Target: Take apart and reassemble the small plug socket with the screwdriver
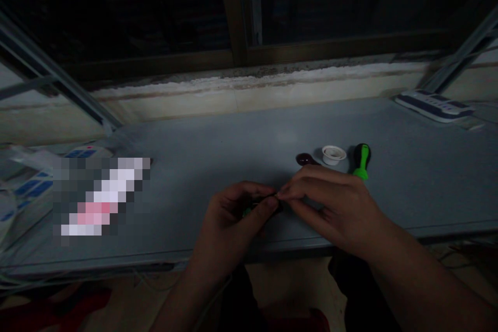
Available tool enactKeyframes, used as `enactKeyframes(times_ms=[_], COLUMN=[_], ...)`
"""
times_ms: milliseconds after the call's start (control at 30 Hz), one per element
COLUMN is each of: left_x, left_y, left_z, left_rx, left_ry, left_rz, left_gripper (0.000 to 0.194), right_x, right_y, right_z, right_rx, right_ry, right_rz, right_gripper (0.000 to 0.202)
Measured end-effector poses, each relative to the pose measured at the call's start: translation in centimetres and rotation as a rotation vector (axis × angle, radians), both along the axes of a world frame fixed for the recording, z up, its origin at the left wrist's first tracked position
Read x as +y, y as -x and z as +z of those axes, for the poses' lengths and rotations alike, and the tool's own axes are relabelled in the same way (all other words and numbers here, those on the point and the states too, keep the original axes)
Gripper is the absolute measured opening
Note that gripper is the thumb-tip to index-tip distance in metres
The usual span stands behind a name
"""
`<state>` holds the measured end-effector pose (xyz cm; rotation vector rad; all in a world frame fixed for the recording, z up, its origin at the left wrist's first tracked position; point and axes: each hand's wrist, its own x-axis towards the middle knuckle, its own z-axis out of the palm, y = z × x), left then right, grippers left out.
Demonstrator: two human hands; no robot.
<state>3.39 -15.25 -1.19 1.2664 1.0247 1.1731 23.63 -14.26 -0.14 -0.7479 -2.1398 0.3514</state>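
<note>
My left hand (237, 218) is closed around a small dark object (277, 208) with a bit of green at one side. The fingers cover most of it, so its kind cannot be made out. My right hand (330, 202) meets the left at that object's right end, thumb and fingertips pinched together; whatever is between them is too small to name. Just beyond the right hand lie a glossy dark brown rounded piece (306, 158) and a small white round cup (333, 154). Beside these is a black and green screwdriver-like handle (362, 160), its lower end hidden by the hand.
The grey table (187, 166) runs up to a wall below a dark window. A white power strip (433, 106) sits at the back right, another strip with blue sockets (33, 187) at the left. A blurred-out white and pink item (105, 199) lies near it. Metal posts flank the table.
</note>
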Motion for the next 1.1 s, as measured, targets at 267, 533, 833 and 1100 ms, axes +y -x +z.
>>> enactKeyframes(times_ms=[267, 533, 833, 1100], left_x=[-0.4, -0.2, 0.0, 0.0], left_y=[0.0, -0.1, -0.1, -0.1], left_z=[0.1, -0.3, -0.6, -0.6], left_rx=[0.075, 0.022, -0.052, -0.077], left_ry=[0.049, 0.034, 0.011, 0.040], left_rz=[0.073, 0.110, 0.105, 0.091], left_gripper=[0.004, 0.006, 0.009, 0.010], right_x=[0.1, 0.3, 0.5, 0.1], right_y=[-1.2, -1.2, -0.7, -0.7], right_z=[0.8, 0.2, -0.2, 0.5], right_rx=[-0.207, -0.377, -0.280, 0.124], right_ry=[0.159, 0.332, 0.331, 0.162], right_rz=[-0.265, -0.238, -0.237, -0.011], right_gripper=[0.008, 0.011, 0.012, 0.019])
